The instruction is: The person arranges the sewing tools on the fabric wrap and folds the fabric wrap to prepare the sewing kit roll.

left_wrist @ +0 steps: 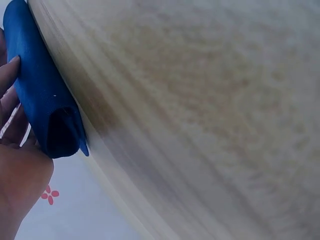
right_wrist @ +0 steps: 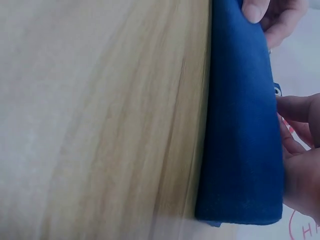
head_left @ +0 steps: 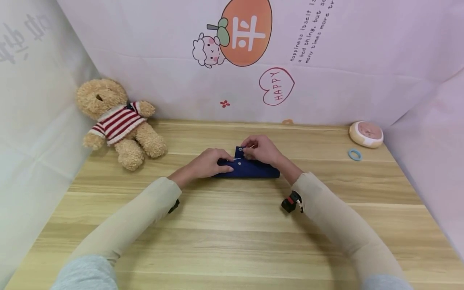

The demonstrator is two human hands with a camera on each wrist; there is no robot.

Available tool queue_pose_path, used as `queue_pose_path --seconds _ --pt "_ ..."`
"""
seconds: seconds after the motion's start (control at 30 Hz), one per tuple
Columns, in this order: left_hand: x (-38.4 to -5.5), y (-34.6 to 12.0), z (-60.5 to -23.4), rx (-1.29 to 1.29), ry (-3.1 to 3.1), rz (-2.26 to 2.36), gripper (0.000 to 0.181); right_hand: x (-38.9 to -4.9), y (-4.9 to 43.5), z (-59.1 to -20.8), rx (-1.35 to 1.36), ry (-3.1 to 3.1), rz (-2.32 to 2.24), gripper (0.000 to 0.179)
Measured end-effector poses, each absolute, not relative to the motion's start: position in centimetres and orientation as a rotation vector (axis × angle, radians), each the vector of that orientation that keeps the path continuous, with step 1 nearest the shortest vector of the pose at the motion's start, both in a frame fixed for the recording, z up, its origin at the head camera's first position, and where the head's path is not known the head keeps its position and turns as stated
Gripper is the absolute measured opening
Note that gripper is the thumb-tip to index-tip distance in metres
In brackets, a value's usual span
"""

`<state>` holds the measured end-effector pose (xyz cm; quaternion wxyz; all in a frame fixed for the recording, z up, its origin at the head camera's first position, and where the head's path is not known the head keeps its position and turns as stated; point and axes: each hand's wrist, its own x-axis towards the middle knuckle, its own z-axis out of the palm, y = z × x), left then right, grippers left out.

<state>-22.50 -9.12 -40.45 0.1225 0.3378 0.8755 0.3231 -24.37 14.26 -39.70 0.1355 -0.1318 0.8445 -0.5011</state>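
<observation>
A dark blue felt roll lies crosswise on the wooden table, with a metal snap on its front. My left hand grips its left part, thumb along the front and fingers over the top. The roll's hollow end shows in the left wrist view, where the blue roll is beside my fingers. At the top, a short blue strap with its own metal snap stands up from the roll. My right hand pinches this strap's edge between thumb and fingers, behind the roll in the right wrist view.
A teddy bear in a striped sweater leans at the back left. At the back right sit a round pink-and-cream object and a light blue ring. A printed white cloth hangs behind the table.
</observation>
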Motion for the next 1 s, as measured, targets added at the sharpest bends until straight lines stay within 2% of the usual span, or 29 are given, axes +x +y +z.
queue_pose_path --seconds 0.57,1.0 --pt "-22.7 -9.2 -40.6 1.001 2.562 0.91 0.031 -22.8 14.6 -39.3 -0.768 2.602 -1.268 0.009" --pt "-22.7 -9.1 -40.7 0.973 2.553 0.892 0.032 -22.0 15.2 -39.6 -0.868 2.595 -1.227 0.012"
